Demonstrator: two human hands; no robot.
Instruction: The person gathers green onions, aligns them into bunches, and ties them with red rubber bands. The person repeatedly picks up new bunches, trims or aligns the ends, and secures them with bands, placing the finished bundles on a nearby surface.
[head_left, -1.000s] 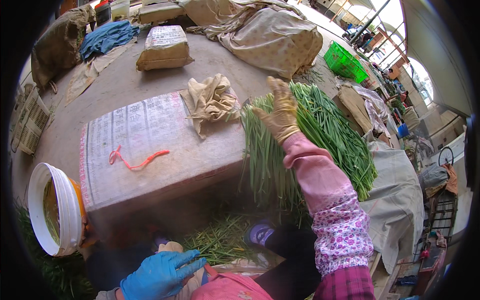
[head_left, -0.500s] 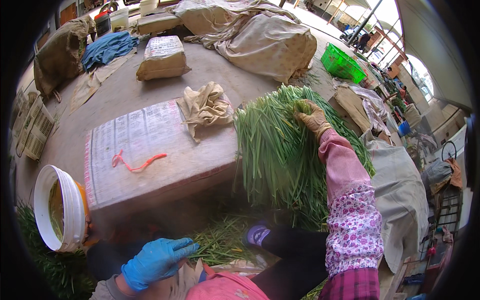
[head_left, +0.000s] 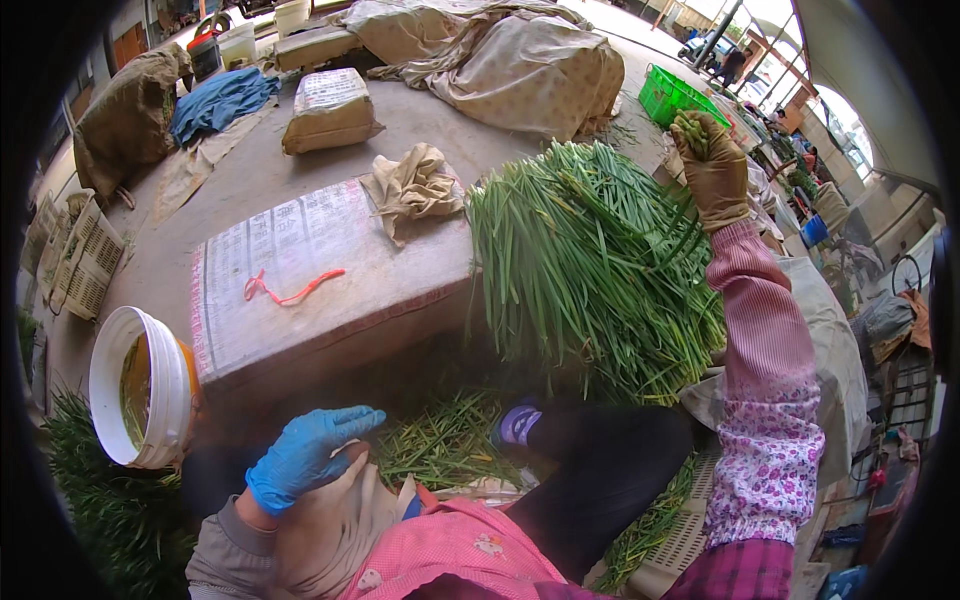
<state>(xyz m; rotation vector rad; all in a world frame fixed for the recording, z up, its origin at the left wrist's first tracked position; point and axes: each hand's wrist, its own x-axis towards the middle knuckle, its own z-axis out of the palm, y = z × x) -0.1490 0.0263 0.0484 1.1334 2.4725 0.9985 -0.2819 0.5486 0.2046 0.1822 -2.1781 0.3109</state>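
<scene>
My right hand [head_left: 716, 172], in a brown glove, is raised at the upper right. Its fingers are curled round a small bunch of garlic chives [head_left: 690, 132], whose leaves trail toward the pile. That large pile of garlic chives [head_left: 590, 260], long flat green leaves with pale ends, lies just left of my right arm. In a blue glove, my left hand [head_left: 315, 455] hovers low over my lap with fingers stretched out and nothing in it. Beyond it stands a block-like bench covered with a printed white sheet [head_left: 330, 270]; a red-orange string [head_left: 290, 292] and a crumpled tan cloth [head_left: 412, 190] lie on top.
At the left, a white bucket [head_left: 165, 400] leans, tilted, above more dark greens [head_left: 110, 500]. Loose leaf scraps [head_left: 445, 440] litter the ground by my feet. Farther off are a wrapped package [head_left: 330, 110], cloth-covered heaps [head_left: 530, 80], a green crate [head_left: 670, 92] and a person [head_left: 735, 65].
My right hand has moved up and right, away from the middle of the pile, carrying the bunch. My left hand has risen slightly. The whole view has shifted a little.
</scene>
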